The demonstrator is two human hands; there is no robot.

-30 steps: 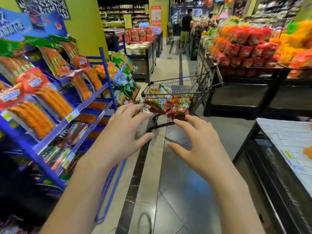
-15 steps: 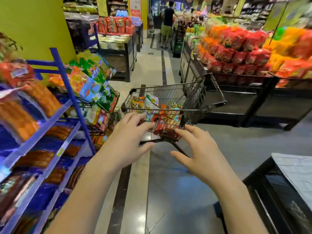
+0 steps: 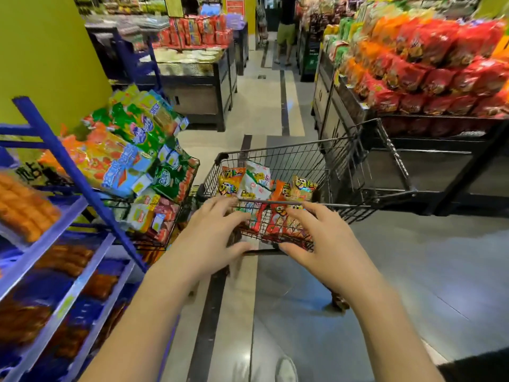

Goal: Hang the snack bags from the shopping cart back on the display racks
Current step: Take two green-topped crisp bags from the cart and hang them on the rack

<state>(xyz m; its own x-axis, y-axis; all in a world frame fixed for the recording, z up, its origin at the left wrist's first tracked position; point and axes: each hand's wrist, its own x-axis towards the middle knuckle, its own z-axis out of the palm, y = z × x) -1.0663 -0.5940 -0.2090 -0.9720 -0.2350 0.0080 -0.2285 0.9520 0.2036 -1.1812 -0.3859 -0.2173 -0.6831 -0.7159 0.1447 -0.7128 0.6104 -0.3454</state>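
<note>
Both hands, left hand (image 3: 212, 238) and right hand (image 3: 325, 241), fingers spread and holding nothing, hover at the shopping cart (image 3: 344, 205) near rim, with the heaped snack bags (image 3: 256, 183) just beyond at twelve o'clock, about equally near either.

The small black shopping cart of thin metal wire (image 3: 289, 161) has a dark coating with only a dull shine. The colourful snack bags of plastic film (image 3: 254, 184) inside it are glossy and a little wrinkled. The blue display rack of painted metal bars (image 3: 68, 166) looks smooth and half glossy, and the orange sausage packs in clear plastic (image 3: 26, 209) on it are shiny. The green and orange biscuit bags (image 3: 129, 144) are of glossy printed film, as are the red and orange bags (image 3: 440, 73) heaped on the dark display surface (image 3: 468, 166), which looks matt. The grey and beige floor of polished tiles (image 3: 413, 271) is smooth and reflects light. The yellow-green wall (image 3: 41, 51) is matt.
</note>
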